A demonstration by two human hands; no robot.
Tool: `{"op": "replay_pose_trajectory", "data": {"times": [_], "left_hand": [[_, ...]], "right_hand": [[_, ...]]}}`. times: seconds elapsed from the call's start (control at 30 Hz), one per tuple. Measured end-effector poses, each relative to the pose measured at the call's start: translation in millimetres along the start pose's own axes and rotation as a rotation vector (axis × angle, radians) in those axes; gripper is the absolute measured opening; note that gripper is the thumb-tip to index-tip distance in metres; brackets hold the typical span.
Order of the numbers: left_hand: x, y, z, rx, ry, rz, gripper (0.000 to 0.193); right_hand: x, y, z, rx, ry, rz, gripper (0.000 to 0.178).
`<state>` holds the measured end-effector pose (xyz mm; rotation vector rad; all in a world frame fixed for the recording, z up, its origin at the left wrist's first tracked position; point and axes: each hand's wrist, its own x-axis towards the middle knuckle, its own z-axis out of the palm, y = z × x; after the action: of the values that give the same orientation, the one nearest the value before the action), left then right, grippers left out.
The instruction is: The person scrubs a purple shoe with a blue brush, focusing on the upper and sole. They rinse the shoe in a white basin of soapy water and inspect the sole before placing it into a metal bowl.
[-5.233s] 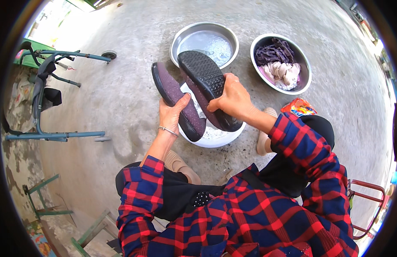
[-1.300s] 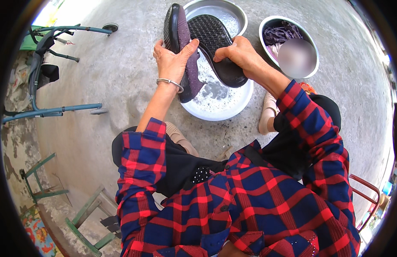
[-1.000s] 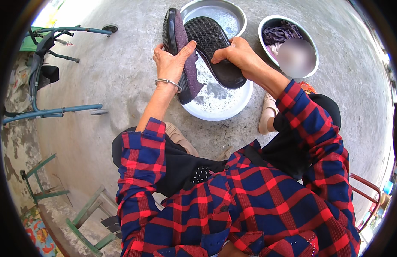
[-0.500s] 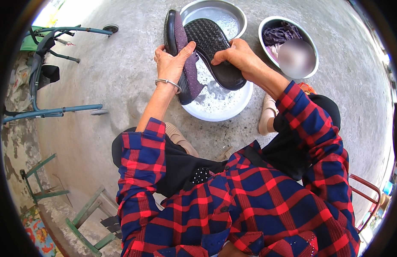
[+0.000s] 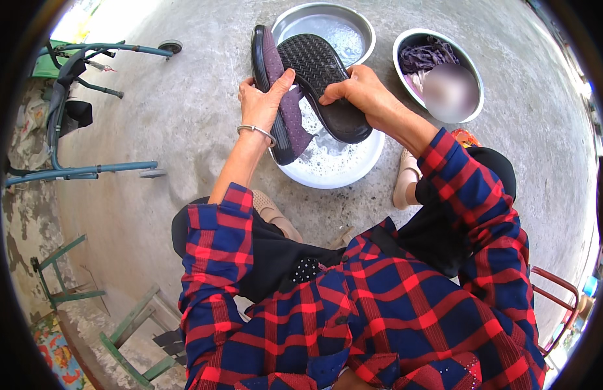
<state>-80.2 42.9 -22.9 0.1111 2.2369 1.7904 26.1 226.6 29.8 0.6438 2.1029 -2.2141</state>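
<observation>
In my left hand (image 5: 259, 104) is a purple dotted shoe (image 5: 292, 120) with a thick black sole, tilted on its side. The thumb presses on its purple upper, and a metal bangle circles the wrist. My right hand (image 5: 363, 94) grips a second shoe (image 5: 311, 62), its black, woven-patterned sole turned up toward me and the thumb lying on it. The two shoes are side by side, close together, above a white basin (image 5: 347, 174) of sudsy water. They hide much of that basin, and the fingers under the shoes are mostly out of sight.
Behind the shoes is a metal basin (image 5: 368, 34) of cloudy water. To its right, another metal basin (image 5: 478, 112) holds dark purple cloth (image 5: 426, 55) and a blurred pale patch. A blue wheeled frame (image 5: 113, 168) stands at left; green-framed stools (image 5: 129, 338) lie lower left.
Both hands and shoes have come slightly nearer to me, the grips unchanged. The whole view has shifted a little as well.
</observation>
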Motion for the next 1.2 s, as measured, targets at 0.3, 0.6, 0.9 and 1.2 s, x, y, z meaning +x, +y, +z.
{"op": "replay_pose_trajectory", "data": {"times": [0.3,0.6,0.9,1.2], "left_hand": [[-16,24,-2,-0.389,-0.183,-0.201,0.060],[-17,26,-3,-0.414,-0.212,-0.190,0.055],[-29,40,-1,-0.513,-0.265,-0.119,0.053],[-34,40,1,-0.521,-0.315,-0.040,0.052]], "right_hand": [[-4,3,5,0.079,0.053,-0.084,0.034],[-6,7,8,0.132,0.034,-0.079,0.055],[-15,5,12,0.063,0.028,-0.092,0.053],[-21,7,12,0.106,-0.018,-0.132,0.044]]}}
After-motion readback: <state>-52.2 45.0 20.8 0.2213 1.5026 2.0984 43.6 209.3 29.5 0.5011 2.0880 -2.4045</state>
